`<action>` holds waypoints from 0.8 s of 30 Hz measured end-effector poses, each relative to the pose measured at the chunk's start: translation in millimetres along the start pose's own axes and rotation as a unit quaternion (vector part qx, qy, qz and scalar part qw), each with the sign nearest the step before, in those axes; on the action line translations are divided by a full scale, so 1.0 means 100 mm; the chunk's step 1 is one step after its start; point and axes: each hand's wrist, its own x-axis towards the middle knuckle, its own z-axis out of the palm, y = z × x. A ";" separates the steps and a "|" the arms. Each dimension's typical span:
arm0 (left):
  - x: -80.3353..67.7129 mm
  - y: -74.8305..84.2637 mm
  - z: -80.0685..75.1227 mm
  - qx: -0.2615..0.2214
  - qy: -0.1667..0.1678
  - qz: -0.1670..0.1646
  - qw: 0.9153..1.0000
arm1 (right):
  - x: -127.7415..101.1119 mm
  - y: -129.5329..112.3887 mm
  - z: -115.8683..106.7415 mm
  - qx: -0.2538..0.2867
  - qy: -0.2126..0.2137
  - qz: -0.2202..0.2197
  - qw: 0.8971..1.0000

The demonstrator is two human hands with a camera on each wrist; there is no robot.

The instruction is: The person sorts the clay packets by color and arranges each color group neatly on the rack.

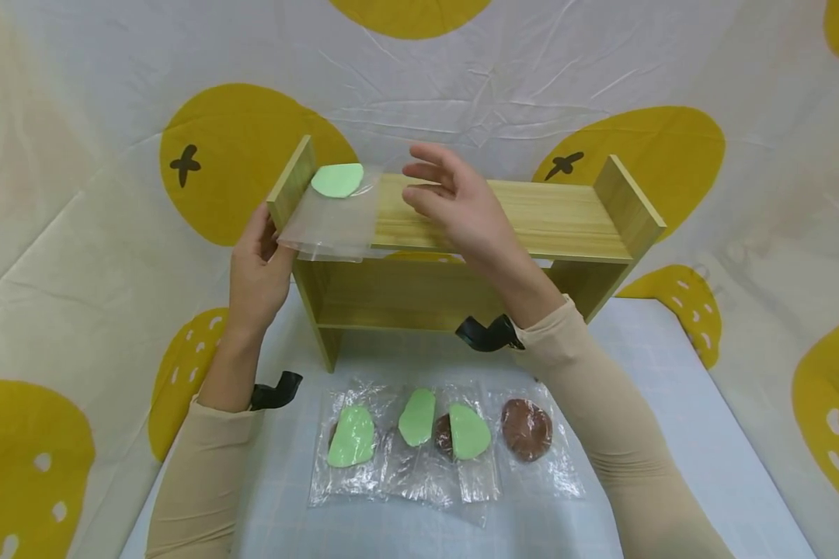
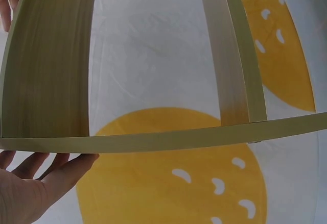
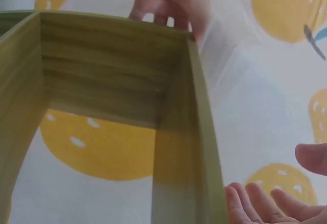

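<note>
A clear plastic bag (image 1: 335, 221) with a light green flat piece (image 1: 338, 179) inside lies on the left end of the wooden shelf's top board (image 1: 531, 217) and overhangs its front edge. My left hand (image 1: 259, 264) rests against the shelf's left side panel, by the bag's lower corner, its fingers fairly straight (image 2: 30, 183). My right hand (image 1: 433, 182) hovers over the top board just right of the bag, fingers spread and holding nothing. In the right wrist view only its fingertips (image 3: 276, 203) show beside the shelf (image 3: 102, 66).
Several clear bags lie in a row on the table in front of the shelf, holding green pieces (image 1: 352, 437) (image 1: 468, 432) and a brown round piece (image 1: 527, 428). A white cloth with yellow shapes (image 1: 643, 147) hangs behind and around the shelf.
</note>
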 end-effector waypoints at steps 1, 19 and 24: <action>0.00 0.00 0.00 -0.001 0.000 0.003 1.000 | -0.05 -0.01 -0.02 0.011 -0.001 -0.003 1.000; 0.00 -0.03 0.00 -0.017 -0.003 0.002 1.000 | -0.99 0.22 -0.35 -0.044 -0.007 -0.087 0.995; 0.00 -0.03 0.01 -0.017 -0.002 0.003 1.000 | -1.25 0.38 -0.46 -0.063 -0.002 -0.077 0.995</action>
